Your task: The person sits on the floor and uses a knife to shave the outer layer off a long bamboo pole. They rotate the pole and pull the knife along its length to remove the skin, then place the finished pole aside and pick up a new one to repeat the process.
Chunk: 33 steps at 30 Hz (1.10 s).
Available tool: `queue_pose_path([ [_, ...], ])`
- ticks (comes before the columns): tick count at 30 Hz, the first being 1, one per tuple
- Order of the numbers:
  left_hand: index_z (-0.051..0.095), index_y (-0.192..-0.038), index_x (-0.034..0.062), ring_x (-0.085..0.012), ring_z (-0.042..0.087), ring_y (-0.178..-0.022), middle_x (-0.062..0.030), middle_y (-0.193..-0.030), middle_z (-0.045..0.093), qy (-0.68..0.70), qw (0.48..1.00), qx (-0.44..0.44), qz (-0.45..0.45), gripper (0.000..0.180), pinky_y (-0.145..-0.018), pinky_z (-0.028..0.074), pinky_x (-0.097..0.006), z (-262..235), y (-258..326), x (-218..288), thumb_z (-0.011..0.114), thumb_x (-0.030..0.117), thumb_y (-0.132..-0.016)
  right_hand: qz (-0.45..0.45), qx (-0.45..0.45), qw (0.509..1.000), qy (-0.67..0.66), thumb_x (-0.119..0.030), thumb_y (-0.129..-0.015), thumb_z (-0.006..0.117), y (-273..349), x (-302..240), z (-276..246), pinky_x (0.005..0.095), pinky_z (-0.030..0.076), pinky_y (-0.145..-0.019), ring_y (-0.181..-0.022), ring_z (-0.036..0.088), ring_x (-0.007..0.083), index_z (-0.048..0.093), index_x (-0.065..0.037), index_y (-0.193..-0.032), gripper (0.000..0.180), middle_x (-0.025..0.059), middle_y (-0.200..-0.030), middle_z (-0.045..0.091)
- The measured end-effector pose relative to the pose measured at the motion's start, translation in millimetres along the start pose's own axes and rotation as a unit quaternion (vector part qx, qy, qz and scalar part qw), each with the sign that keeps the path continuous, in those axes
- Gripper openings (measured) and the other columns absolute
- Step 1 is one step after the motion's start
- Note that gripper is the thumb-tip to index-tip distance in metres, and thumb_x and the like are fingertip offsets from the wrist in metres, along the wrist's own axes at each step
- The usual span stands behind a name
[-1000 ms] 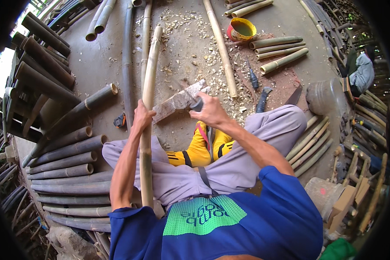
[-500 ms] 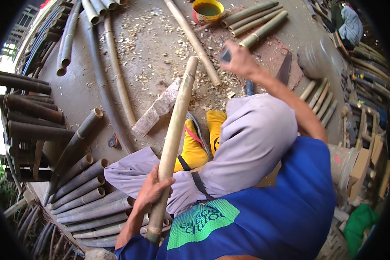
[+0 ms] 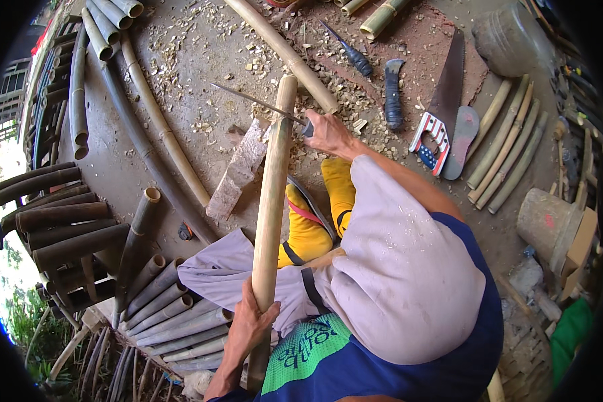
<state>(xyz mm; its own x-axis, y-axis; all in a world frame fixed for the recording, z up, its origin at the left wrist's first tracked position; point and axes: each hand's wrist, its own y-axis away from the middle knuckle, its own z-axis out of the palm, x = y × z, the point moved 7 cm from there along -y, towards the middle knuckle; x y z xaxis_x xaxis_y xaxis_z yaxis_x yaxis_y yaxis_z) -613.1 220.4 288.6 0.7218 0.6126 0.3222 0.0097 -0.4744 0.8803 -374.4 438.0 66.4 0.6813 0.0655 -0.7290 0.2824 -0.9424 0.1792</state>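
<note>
Below, the left hand (image 3: 250, 321) had its fingers wrapped around a bamboo pole (image 3: 273, 201); above, the right hand (image 3: 331, 134) clutched a knife (image 3: 254, 101) crossing it.

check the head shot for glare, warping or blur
Head view: daylight burns out to white at the left rim; head view: dark surround cuts off the corners, and the sticks at right look bowed, perhaps from the fisheye; head view: pole, knife and saw look fairly sharp, without strong motion blur.
</note>
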Motion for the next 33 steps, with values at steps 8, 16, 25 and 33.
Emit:
queue_pose_path([
  [8, 0.032, -0.129, 0.0054, -0.0358, 0.064, -0.072, -0.0240, -0.085, 0.061, 0.002, 1.000, -0.017, -0.008, 0.062, -0.062, 0.050, -0.043, -0.3, 1.1, -2.9, 0.065, 0.019, -0.078, 0.042, -0.014, 0.999, 0.004, -0.003, -0.072, 0.053, -16.4, 8.1, -4.6, 0.0338, 0.045, -0.036, -0.041, 0.049, 0.0182, 0.042, -0.002, -0.082, 0.016, 0.0071, -0.055, 0.052],
  [16, 0.037, -0.128, 0.0058, -0.0141, 0.057, -0.063, -0.0060, -0.081, 0.054, 0.262, 0.961, -0.078, -0.043, 0.060, -0.053, 0.049, -0.030, 6.3, -4.4, -18.9, 0.068, 0.014, -0.076, 0.039, 0.105, 0.994, 0.018, -0.009, -0.074, 0.056, -24.7, 4.8, -11.5, 0.0370, 0.048, -0.039, -0.050, 0.059, 0.0244, 0.044, -0.002, -0.085, 0.018, 0.0149, -0.060, 0.058],
  [25, 0.035, -0.129, 0.0027, -0.0151, 0.057, -0.059, -0.0066, -0.077, 0.055, 0.312, 0.942, -0.115, -0.049, 0.062, -0.050, 0.050, -0.030, 4.8, -5.7, -22.0, 0.066, 0.011, -0.076, 0.078, -0.010, 0.997, -0.022, -0.012, -0.069, 0.064, -20.1, 11.5, 2.0, 0.0355, 0.051, -0.043, -0.049, 0.059, 0.0253, 0.046, -0.001, -0.087, 0.028, 0.0123, -0.059, 0.058],
  [33, 0.037, -0.122, 0.0041, -0.0191, 0.057, -0.056, -0.0108, -0.075, 0.054, 0.406, 0.900, -0.152, -0.038, 0.054, -0.049, 0.050, -0.032, 4.8, -5.9, -18.4, 0.065, 0.013, -0.076, 0.055, 0.000, 0.998, -0.042, -0.008, -0.069, 0.057, -30.7, 17.3, 12.6, 0.0360, 0.044, -0.038, -0.039, 0.050, 0.0188, 0.041, -0.003, -0.081, 0.020, 0.0074, -0.047, 0.047],
])
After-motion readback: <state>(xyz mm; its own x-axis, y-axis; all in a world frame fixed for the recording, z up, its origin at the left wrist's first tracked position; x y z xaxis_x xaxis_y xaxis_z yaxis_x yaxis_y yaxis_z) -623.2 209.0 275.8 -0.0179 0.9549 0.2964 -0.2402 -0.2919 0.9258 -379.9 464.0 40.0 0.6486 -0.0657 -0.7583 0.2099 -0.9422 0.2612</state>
